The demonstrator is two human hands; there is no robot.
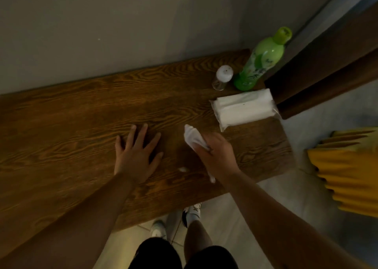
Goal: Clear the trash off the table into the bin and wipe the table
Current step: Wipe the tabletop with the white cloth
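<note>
Right hand (214, 156) fingers clutch crumpled white tissue (193, 138); left hand (136, 156) splayed on grainy wooden table (61, 135).

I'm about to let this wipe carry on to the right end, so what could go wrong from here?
1. The right hand, wiping with the white tissue, could knock over the upright green bottle or small clear bottle.
2. The tissue pack near the table edge could get pushed off.
3. The white scrap may be missed.

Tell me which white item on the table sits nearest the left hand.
The small white scrap, just right of the left hand; the tissue pack lies farther off.
</note>
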